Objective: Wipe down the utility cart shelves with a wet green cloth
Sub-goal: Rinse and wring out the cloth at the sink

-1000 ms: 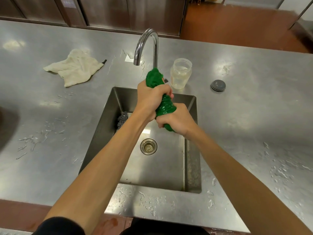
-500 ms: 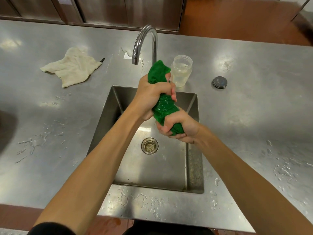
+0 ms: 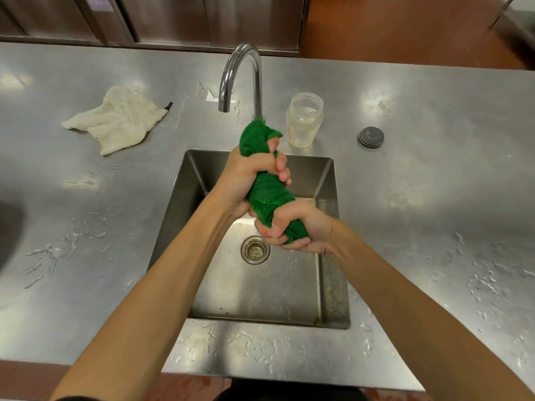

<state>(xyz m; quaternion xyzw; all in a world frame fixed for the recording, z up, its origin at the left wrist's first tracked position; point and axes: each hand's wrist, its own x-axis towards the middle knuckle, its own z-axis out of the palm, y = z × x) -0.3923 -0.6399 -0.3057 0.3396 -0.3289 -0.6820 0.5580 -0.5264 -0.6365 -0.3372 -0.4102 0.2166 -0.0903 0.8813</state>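
Green cloth: On my feed the green cloth (image 3: 269, 192) was bunched into a thick twisted roll and held in the air over the sink (image 3: 333, 285). It ran from near the faucet stem down toward the camera. Its middle showed a wet sheen.
Left hand: The left hand (image 3: 249, 175) gripped the far, upper part of the roll. Its fingers were curled tight round the cloth, with the fingertips (image 3: 282, 169) showing on the right side. A tuft of cloth stuck out above the fist.
Right hand: The right hand (image 3: 301, 230) gripped the near, lower end. Fingers and thumb were wrapped round it, and a bit of green showed between them.
Spacing of hands: They sat just beside each other on the roll. I could not tell whether they touched.
Sink: I saw a steel basin set into the counter (image 3: 434, 198), with a round drain strainer (image 3: 255, 250) in its floor.
Faucet: The curved faucet (image 3: 240, 68) stood behind the basin with its spout pointing down.
Jar: A clear open-mouthed jar (image 3: 304, 120) stood upright just right of the faucet, near the basin's far rim.
Disc: A dark round disc (image 3: 371, 136) lay on the counter, apart from the jar on its right.
White cloth: A crumpled off-white cloth (image 3: 118, 123) lay on the counter left of the faucet, well apart from the sink.
Water: Beads and streaks of water (image 3: 58, 250) lay on the counter to the left, right and front of the basin.
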